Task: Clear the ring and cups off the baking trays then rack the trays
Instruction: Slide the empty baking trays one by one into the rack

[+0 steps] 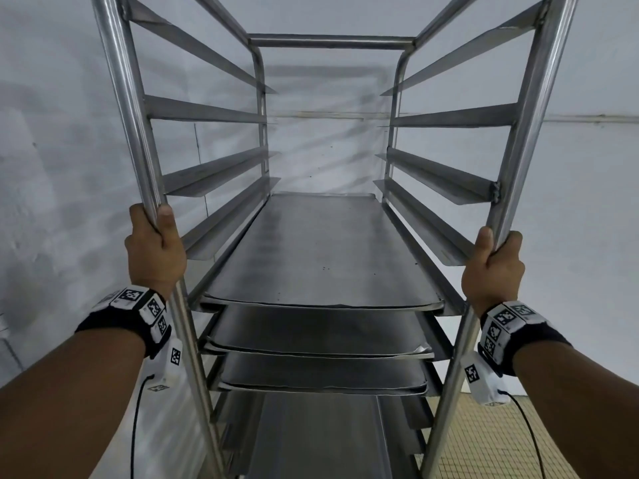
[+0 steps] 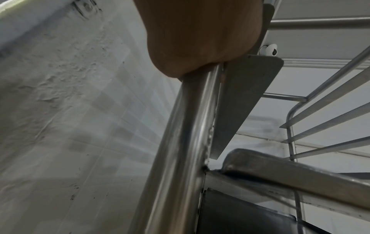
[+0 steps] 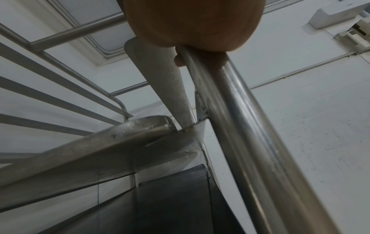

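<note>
A tall steel tray rack [image 1: 332,41] stands in front of me. Three dark baking trays sit on its runners: the top tray [image 1: 321,250], a second tray [image 1: 318,331] and a third tray [image 1: 321,373] below it. My left hand [image 1: 155,250] grips the rack's front left post [image 1: 128,98]. My right hand [image 1: 492,267] grips the front right post [image 1: 532,133]. The left wrist view shows my palm [image 2: 200,36] wrapped on the post [image 2: 180,142], and the right wrist view shows my palm [image 3: 192,23] on the other post [image 3: 250,126]. No ring or cups are in view.
Empty runners [image 1: 207,112] line both sides above the trays. A white wall [image 1: 52,133] is close behind and to the left. Tiled floor [image 1: 491,440] shows at the lower right. A flat steel panel [image 1: 318,437] sits low in the rack.
</note>
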`<move>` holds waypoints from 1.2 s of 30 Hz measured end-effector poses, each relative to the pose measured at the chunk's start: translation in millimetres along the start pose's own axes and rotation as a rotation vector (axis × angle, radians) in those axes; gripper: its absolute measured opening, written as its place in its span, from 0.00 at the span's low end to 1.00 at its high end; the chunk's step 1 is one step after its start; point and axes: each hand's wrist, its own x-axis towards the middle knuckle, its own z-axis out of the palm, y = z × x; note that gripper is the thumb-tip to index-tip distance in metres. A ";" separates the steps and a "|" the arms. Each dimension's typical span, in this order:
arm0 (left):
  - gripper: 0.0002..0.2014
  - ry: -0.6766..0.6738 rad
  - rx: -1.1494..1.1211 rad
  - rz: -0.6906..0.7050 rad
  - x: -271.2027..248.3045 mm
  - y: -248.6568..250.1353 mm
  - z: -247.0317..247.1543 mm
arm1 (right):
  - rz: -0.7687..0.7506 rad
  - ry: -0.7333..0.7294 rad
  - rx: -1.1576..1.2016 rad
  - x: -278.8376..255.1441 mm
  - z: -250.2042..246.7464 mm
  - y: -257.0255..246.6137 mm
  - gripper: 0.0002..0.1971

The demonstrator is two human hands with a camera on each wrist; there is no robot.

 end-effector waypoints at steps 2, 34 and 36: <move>0.25 0.000 -0.003 -0.003 3.6 -4.0 2.5 | 0.000 0.004 -0.010 -0.9 5.1 -0.5 0.21; 0.28 -0.108 -0.027 -0.148 10.7 -4.8 5.0 | 0.075 -0.077 -0.200 -9.9 14.6 -16.0 0.24; 0.28 -0.141 -0.018 -0.192 8.4 -4.0 3.6 | 0.112 -0.083 -0.250 -10.5 13.1 -19.5 0.25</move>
